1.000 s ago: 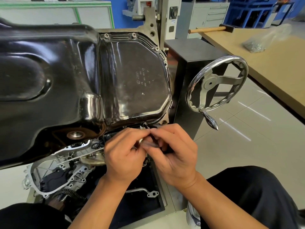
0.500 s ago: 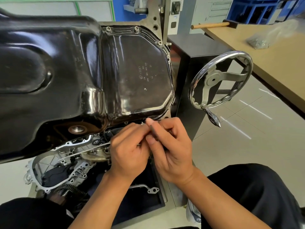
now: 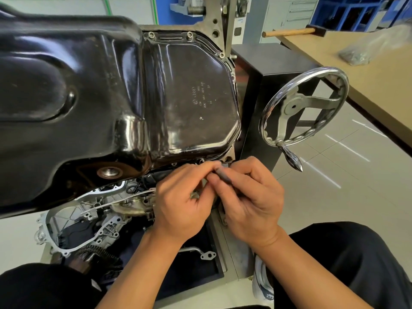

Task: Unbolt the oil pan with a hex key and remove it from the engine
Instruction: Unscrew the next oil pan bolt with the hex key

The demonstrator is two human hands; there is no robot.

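The glossy black oil pan [image 3: 107, 90] fills the upper left, seated on the engine [image 3: 93, 210] with bolts along its far rim. Both hands meet just below the pan's near right edge. My right hand [image 3: 252, 201] pinches a dark hex key [image 3: 223, 176] between thumb and fingers. My left hand [image 3: 182, 204] curls its fingertips onto the same key from the left. The key's tip and the bolt under it are hidden by the fingers. A bolt hole [image 3: 201, 161] shows in the pan flange just above the hands.
A chrome handwheel [image 3: 305, 110] on the black engine stand [image 3: 267, 70] sits right of the pan. A wooden bench [image 3: 379, 70] with a mallet [image 3: 292, 32] and a plastic bag [image 3: 365, 52] runs along the right. A tray [image 3: 200, 264] lies below the engine.
Both hands have moved slightly up toward the pan's near edge, and the fingers have shifted their grip on the hex key. The pan stays in place.
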